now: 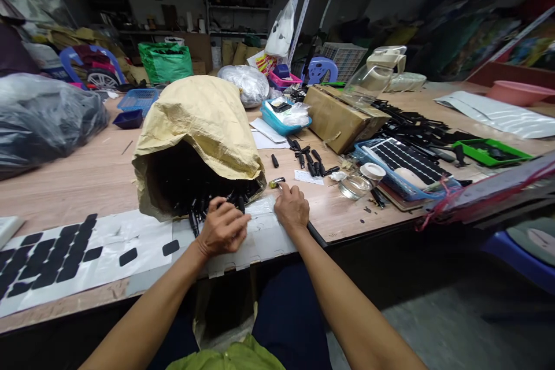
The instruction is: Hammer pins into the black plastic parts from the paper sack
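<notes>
My left hand (224, 228) is at the mouth of a large tan paper sack (203, 115) lying on its side. Its fingers are curled in; whatever they hold, if anything, is hidden. Black parts (193, 221) spill from the sack's dark opening beside this hand. My right hand (293, 207) is closed near the table's front edge. A black handle (317, 235) sticks out below its wrist, and a small yellowish, shiny tool head (276, 182) shows beyond its fingers, apparently one tool. Beneath both hands lies a pale board (255, 243).
Loose black handles (310, 162) lie beyond my right hand. Farther right are a glass jar (359, 182), a blue basket (437, 191) and a cardboard box (332, 118). At left, a white sheet (143, 231) carries black stickers, with a grey plastic bag (47, 121) behind it.
</notes>
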Demonstrator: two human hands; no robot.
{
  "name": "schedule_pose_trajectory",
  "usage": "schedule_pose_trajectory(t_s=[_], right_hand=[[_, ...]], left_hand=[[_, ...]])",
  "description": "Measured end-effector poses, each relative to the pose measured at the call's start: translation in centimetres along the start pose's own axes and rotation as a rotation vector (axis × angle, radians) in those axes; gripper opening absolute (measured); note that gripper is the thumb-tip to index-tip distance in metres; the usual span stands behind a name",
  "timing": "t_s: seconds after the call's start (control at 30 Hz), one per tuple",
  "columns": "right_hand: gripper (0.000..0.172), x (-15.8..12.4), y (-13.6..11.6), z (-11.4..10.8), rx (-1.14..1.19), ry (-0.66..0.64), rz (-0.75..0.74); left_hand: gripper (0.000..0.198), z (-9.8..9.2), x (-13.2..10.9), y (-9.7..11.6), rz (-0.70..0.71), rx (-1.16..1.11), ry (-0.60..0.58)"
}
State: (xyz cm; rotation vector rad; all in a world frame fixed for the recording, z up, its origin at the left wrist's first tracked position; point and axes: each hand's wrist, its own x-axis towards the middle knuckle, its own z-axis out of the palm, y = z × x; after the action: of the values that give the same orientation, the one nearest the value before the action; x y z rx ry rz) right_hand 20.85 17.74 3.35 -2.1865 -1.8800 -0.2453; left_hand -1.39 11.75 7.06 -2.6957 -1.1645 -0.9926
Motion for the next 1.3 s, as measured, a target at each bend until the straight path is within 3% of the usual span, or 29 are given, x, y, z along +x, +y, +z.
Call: schedule_pose_trajectory(t_s=[0.1,0.17,0.23,0.37,0.47,0.53,0.67,0.83,0.97,1.07,1.17,1.3], right_hand=[[0.041,0.0,0.0,0.1,0.002,0.014,0.004],[0.041,-0.1,0.0,0.2,0.001,0.025,0.003],[0.041,0.0,0.1,0.3,0.000,0.025,0.001],[0.042,0.0,0.1,0.3,0.009,0.020,-0.001],[0.041,0.0,0.1,0.1,0.015,0.015,0.001],[0.041,0.0,0.0,0.1,0.017,0.010,0.001],[0.041,0.0,0.0,0.1,0.010,0.012,-0.008],[0.041,0.0,0.0,0.1,0.021,0.018,-0.003],[0.040,0.0,-0.1,0.0,0.021,0.016,-0.002],[0.041,0.0,-0.1,0.0,0.011,0.011,0.000],[0.041,-0.1,0.0,0.0,0.004,0.006,-0.004],[0.041,0.1,0.1,0.1,0.043,-0.001,-0.001]], left_hand=[[0.022,0.4,-1.0,3.1,0.133,-0.075,-0.024],[0.022,0.5,-2.1,4.7,0.092,-0.104,0.035],[0.020,0.2,-3.6,5.2,-0.108,-0.095,0.160],[0.011,-1.6,-5.7,3.3,-0.767,0.052,0.335],[0.015,-3.3,-5.8,0.6,-1.112,0.193,0.207],[0.023,-4.0,-5.4,-0.9,-1.173,0.225,0.047],[0.028,-5.0,-5.1,-2.1,-1.144,0.238,-0.122],[0.018,-6.2,-7.4,-0.7,-1.165,0.270,-0.148],[0.015,-5.2,-8.9,1.4,-0.803,0.093,-0.075],[0.013,-3.3,-8.3,2.5,-0.567,-0.048,-0.081],[0.012,-1.7,-6.6,2.8,-0.484,-0.105,-0.108],[0.015,-0.9,-5.3,2.1,-0.470,-0.179,-0.162]])
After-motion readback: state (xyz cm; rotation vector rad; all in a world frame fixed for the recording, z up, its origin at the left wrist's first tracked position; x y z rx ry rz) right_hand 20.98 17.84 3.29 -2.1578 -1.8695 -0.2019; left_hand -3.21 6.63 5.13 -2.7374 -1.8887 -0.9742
